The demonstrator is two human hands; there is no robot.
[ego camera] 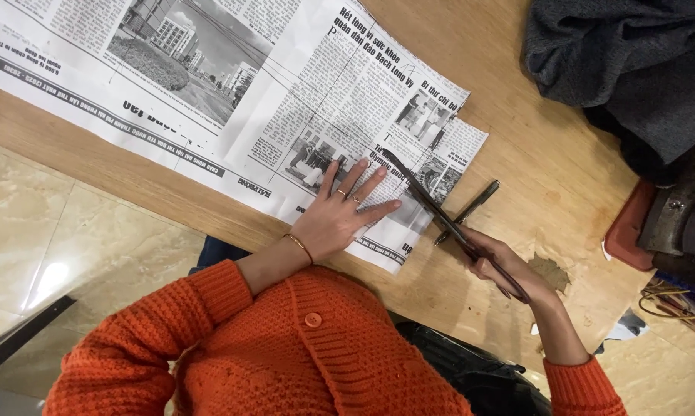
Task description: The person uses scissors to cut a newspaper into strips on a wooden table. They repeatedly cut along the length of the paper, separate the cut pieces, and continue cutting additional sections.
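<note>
around: a dark grey cloth (632, 62) lies at the far right of the wooden table (547, 185); a dry leaf (549, 271) sits just beside the right hand.
newspaper (286, 100): spread flat across the table, its near right corner under the blades.
left hand (339, 216): wrist bent, fingers spread wide, palm pressing the newspaper flat.
right hand (501, 266): closed around the handles of the scissors (440, 212), blades parted, one over the newspaper's edge.

We lose the newspaper (232, 85) past the top and left edges; beside it, the dark cloth (632, 62) is cropped, and our right hand (501, 266) hides the scissors' (440, 212) handles.
</note>
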